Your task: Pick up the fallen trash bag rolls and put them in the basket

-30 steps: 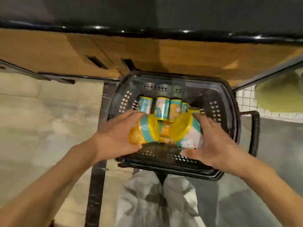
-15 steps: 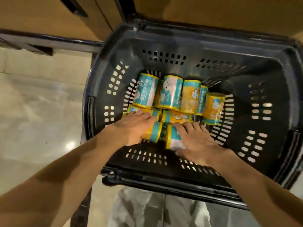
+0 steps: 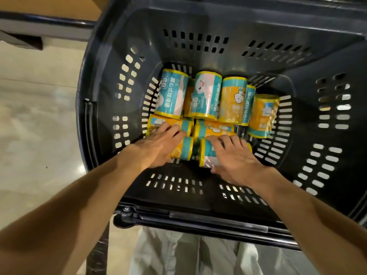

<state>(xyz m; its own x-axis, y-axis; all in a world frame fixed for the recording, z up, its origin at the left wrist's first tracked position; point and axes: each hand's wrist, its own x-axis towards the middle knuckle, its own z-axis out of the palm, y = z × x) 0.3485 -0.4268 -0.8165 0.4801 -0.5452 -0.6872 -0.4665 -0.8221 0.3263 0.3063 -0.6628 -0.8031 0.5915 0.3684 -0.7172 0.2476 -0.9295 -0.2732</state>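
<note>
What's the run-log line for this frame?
phase: placing | left hand: resting on roll in basket | right hand: resting on roll | trash bag rolls: lying on basket floor | release: not confirmed

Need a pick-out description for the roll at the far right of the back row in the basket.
Start at the dark slotted basket and find the back row of trash bag rolls along its floor. The rightmost roll is mostly orange with a teal lower band, and it sits lower than its neighbours, clear of both hands.

Head camera looks steeply down, close into the basket [image 3: 103, 100].
</note>
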